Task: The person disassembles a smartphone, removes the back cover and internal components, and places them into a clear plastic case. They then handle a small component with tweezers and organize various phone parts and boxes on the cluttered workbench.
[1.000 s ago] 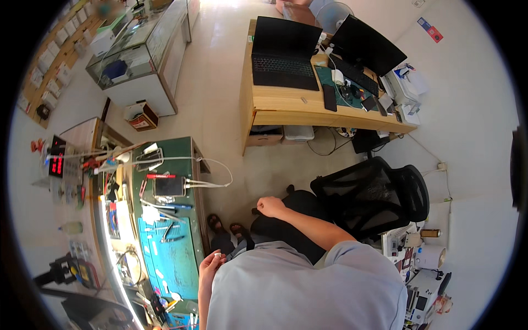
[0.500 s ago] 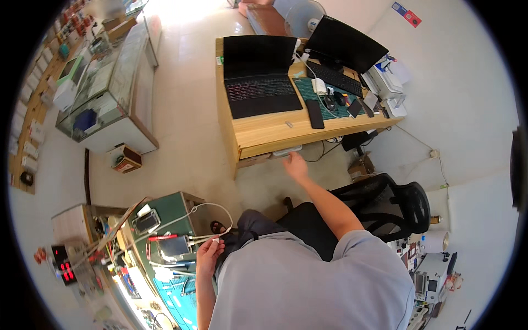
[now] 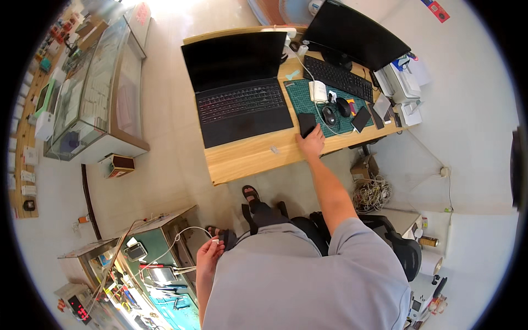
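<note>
My right hand point(image 3: 312, 144) reaches over the wooden desk and has its fingers around the near end of a black smartphone point(image 3: 306, 122). The phone lies at the left edge of a green cutting mat point(image 3: 297, 93), partly covered by my fingers. Low on the left, my left hand point(image 3: 208, 257) pinches a small white plug point(image 3: 215, 241). A white cable point(image 3: 187, 230) loops away from that hand over the green workbench point(image 3: 155, 242), where another phone point(image 3: 135, 252) lies.
An open laptop point(image 3: 242, 104) stands left of the mat; a monitor point(image 3: 357, 38), keyboard point(image 3: 344, 78) and two mice are to the right. Behind me is a black office chair point(image 3: 404, 250). A glass display case point(image 3: 99, 93) stands far left, coiled cables point(image 3: 374, 193) right.
My right hand has moved from beside the desk's front edge up onto the black smartphone. My body has come closer to the desk; my left hand still pinches the plug.
</note>
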A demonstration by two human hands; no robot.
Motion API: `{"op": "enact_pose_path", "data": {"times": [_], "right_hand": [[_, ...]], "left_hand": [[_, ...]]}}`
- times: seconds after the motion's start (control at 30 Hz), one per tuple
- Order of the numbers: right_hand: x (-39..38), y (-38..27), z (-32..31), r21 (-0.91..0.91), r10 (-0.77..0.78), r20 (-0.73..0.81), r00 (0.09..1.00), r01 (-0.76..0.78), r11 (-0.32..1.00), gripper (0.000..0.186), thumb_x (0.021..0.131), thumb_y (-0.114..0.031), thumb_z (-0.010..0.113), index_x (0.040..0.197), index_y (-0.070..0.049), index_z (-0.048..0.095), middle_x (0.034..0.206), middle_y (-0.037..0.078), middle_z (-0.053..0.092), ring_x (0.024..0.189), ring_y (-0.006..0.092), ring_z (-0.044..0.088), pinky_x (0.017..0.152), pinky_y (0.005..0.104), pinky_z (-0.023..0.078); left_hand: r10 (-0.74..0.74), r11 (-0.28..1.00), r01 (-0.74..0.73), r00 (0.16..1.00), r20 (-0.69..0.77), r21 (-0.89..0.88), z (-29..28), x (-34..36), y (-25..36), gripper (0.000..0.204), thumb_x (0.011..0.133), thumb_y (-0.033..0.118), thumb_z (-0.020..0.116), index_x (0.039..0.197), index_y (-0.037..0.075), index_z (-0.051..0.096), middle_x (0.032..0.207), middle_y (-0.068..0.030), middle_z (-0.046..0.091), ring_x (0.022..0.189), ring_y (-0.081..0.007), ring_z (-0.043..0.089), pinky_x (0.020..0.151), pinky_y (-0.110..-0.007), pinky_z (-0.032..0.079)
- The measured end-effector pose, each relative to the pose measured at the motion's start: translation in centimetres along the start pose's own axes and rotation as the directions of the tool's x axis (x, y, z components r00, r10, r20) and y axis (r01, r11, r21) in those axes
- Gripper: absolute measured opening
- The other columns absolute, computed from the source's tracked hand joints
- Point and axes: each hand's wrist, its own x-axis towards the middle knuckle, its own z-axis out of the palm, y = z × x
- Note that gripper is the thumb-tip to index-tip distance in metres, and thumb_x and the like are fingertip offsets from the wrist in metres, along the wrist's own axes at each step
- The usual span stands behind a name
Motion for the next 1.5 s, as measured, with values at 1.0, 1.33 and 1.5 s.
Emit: {"op": "enact_pose_path", "data": {"times": [1.0,1.33,1.5], "right_hand": [[-3.7,11.6,-1.4,0.189,-0.301,-0.147,0.942,0.326,0.926,0.076,0.069,0.007,0.049,0.143,0.005,0.03,0.138,0.026,0.041,0.128,0.0428,0.038,0.109,0.0472,0.032],[-4.1,11.7,-1.5,0.182,-0.303,-0.139,0.943,0.325,0.928,0.08,0.066,0.004,0.052,0.143,0.005,0.029,0.141,0.024,0.038,0.13,0.0419,0.035,0.11,0.0464,0.032],[-4.0,12.1,-1.1,0.183,-0.32,-0.16,0.934,0.346,0.92,0.078,0.067,0.004,0.051,0.141,0.006,0.031,0.141,0.024,0.039,0.13,0.042,0.036,0.11,0.0466,0.032]], "left_hand": [[-0.065,0.945,0.022,0.991,0.121,0.326,10.8,8.6,4.0,0.035,0.096,0.018,0.06,0.125,0.0,0.057,0.108,-0.0084,0.067,0.094,-0.0139,0.063,0.086,-0.028,0.052],[-0.088,0.937,0.049,0.991,0.099,0.345,11.9,8.5,3.1,0.034,0.094,0.019,0.063,0.123,0.001,0.06,0.104,-0.0072,0.067,0.09,-0.0128,0.063,0.083,-0.027,0.053],[-0.103,0.924,0.061,0.99,0.092,0.378,12.4,8.4,3.0,0.035,0.094,0.02,0.063,0.125,0.003,0.06,0.102,-0.0063,0.067,0.088,-0.0108,0.063,0.081,-0.024,0.052]]}}
